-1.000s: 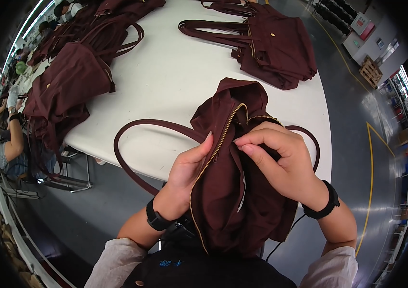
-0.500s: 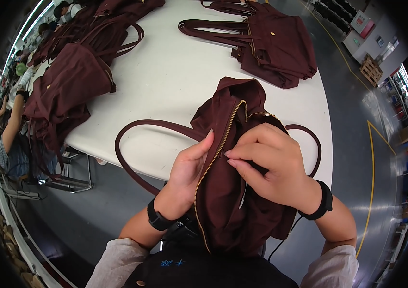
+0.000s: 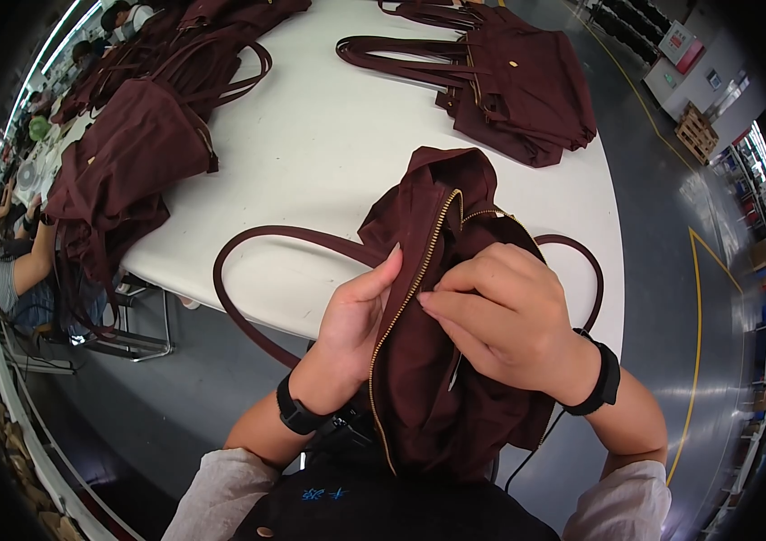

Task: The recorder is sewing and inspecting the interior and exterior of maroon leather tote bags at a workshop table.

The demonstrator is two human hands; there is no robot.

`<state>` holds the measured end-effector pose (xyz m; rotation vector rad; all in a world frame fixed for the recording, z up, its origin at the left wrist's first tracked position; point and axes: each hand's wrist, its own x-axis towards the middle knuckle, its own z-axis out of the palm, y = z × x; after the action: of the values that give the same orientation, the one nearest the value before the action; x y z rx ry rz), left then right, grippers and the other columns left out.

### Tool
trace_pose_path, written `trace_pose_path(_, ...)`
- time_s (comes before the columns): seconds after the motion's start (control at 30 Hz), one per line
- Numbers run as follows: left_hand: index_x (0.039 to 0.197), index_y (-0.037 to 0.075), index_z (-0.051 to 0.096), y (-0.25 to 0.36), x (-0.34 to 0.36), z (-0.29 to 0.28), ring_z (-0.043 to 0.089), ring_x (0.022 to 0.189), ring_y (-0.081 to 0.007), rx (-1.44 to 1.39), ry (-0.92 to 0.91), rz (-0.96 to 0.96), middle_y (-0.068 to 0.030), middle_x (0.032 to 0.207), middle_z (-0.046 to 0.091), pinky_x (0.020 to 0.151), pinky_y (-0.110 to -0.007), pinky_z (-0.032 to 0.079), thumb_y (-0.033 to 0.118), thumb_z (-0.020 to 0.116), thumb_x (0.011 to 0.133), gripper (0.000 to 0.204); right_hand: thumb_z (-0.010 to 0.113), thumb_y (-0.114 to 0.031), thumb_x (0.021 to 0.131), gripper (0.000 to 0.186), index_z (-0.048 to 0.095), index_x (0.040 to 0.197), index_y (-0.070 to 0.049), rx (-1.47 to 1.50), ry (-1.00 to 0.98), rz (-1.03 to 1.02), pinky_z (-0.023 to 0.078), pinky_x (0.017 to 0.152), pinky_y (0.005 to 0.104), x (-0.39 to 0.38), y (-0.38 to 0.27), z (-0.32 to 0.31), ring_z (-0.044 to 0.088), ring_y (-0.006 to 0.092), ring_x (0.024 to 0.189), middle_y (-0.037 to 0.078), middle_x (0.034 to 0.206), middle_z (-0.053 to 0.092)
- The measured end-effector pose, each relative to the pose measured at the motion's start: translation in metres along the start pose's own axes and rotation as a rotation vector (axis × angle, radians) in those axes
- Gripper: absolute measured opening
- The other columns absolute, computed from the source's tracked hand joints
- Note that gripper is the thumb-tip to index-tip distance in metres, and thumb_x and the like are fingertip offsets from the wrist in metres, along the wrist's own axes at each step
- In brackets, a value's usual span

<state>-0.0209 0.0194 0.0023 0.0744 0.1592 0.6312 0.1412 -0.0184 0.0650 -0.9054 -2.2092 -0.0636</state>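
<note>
White table (image 3: 329, 153) fills the upper centre, rounded edge bending toward 6 o'clock. Grey floor (image 3: 663, 225) runs down the 3 o'clock side with a yellow line (image 3: 703, 316) painted on it.

Stock on the table: heap of maroon bags (image 3: 130, 144) at 10 o'clock, partly hanging over the table edge. A second stack of maroon bags (image 3: 518, 81) at 1 o'clock, long handles laid out toward 11 o'clock.

Work piece: 1 maroon bag (image 3: 437, 343) at centre, top end resting on the table's near edge, the rest hanging down against the person's dark apron (image 3: 383, 505). Its open brass zipper (image 3: 410, 298) runs from 12 down to 6 o'clock. 1 handle loop (image 3: 248, 270) sweeps out toward 9 o'clock, another handle (image 3: 581, 261) curves at 3 o'clock.

Hands: left hand (image 3: 356, 311) lies flat on the fabric beside the zipper's left side, thumb along the teeth, fingers tucked into or behind the bag, not visible. Right hand (image 3: 500, 316) is curled over the right side of the opening, fingertips pinched on the edge at the zipper. Both hands are holding the bag. Black band on each wrist.

Another person sits at 9 o'clock, arm (image 3: 27, 261) visible near the table end. Metal chair frame (image 3: 139, 334) under the table edge at 8 o'clock.
</note>
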Motion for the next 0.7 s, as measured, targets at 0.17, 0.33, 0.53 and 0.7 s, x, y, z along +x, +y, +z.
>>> trace_pose_path(0.17,0.129,0.004,0.043,0.005,-0.005,-0.002,0.052,0.113,-0.0203,0.200,0.058,0.091,-0.0092,0.124,0.053,0.098,-0.036,0.041,0.027,0.041,0.097,0.040,0.069,-0.001,0.065,0.015,0.063,0.079,-0.004,0.040,-0.027,0.093,0.043,0.057,0.0317,-0.009,-0.004,-0.012,0.053,0.0209,0.066,0.005,0.080,0.057)
trace_pose_path(0.33,0.130,-0.001,0.043,0.021,-0.030,-0.007,0.051,0.115,-0.0211,0.519,0.073,0.103,-0.0089,0.126,0.053,0.099,-0.035,0.039,0.030,0.038,0.098,0.045,0.070,-0.001,0.069,0.014,0.063,0.081,-0.002,-0.060,0.021,0.354,0.045,0.062,0.0315,-0.031,-0.008,-0.043,0.057,0.0249,0.072,0.009,0.082,0.061)
trace_pose_path(0.53,0.102,-0.005,0.061,0.062,-0.077,0.016,0.060,0.091,-0.0219,1.735,0.151,-0.005,-0.0118,0.098,0.064,0.083,-0.031,0.044,0.030,0.047,0.093,0.038,0.074,-0.009,0.069,0.046,0.054,0.110,0.000,-0.048,0.016,0.726,0.046,0.076,0.0318,-0.082,-0.033,-0.052,0.059,0.0275,0.087,0.013,0.097,0.061)
trace_pose_path(0.7,0.098,-0.001,0.061,0.065,-0.063,0.046,0.060,0.079,-0.0267,2.199,0.106,0.997,-0.0140,0.086,0.061,0.071,-0.033,0.046,0.010,0.071,0.073,0.028,0.075,-0.015,0.071,0.067,0.041,0.126,0.003,0.300,0.004,1.015,0.047,0.081,0.0305,-0.108,-0.048,-0.036,0.061,0.0272,0.102,0.018,0.110,0.060)
